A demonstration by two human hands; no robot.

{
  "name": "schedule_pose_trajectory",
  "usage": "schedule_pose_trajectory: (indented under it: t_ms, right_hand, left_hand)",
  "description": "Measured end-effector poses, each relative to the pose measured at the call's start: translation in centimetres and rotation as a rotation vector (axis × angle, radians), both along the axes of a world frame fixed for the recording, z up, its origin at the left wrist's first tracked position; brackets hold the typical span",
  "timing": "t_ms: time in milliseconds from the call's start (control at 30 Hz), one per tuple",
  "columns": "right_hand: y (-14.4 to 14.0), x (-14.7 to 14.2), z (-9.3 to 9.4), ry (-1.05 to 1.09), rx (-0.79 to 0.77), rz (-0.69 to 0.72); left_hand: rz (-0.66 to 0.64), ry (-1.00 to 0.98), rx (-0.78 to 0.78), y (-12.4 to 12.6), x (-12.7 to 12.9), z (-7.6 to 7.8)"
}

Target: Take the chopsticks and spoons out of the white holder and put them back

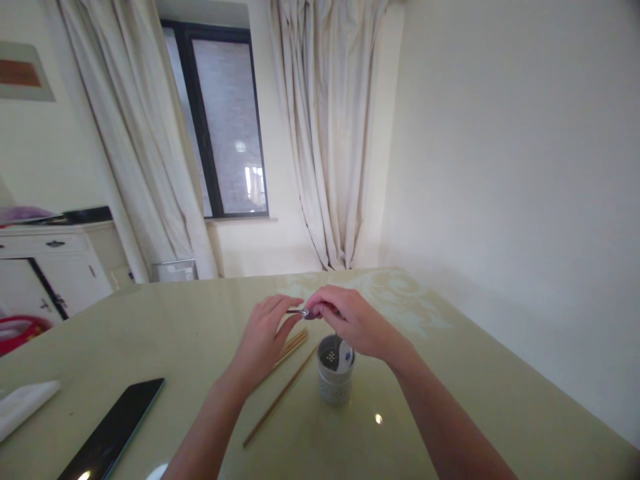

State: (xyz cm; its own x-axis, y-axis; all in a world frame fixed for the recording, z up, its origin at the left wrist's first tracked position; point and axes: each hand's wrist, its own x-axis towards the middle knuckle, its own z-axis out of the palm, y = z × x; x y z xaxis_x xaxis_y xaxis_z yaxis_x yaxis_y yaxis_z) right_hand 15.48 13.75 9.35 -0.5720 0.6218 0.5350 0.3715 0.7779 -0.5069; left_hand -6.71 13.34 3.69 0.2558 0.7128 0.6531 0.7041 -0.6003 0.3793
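RISK: spoon slips | CAUSE: fingertip pinch only, left hand and right hand both gripping it | EFFECT: drops onto holder, tipping it toward chopsticks.

A small metal spoon lies level in the air above the white perforated cutlery holder, which stands upright beside loose wooden chopsticks.

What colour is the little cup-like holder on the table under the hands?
The holder is white or pale grey, with a perforated bottom; seen in the head view.
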Motion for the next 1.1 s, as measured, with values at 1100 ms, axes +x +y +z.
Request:
schedule_pose_trajectory:
  t_ms: [1100]
  right_hand:
    - [2.4,2.1,-1.7,-0.380,-0.112,-0.460]
  left_hand:
    - [0.287,0.219,-0.561,4.2,-5.5,-9.6]
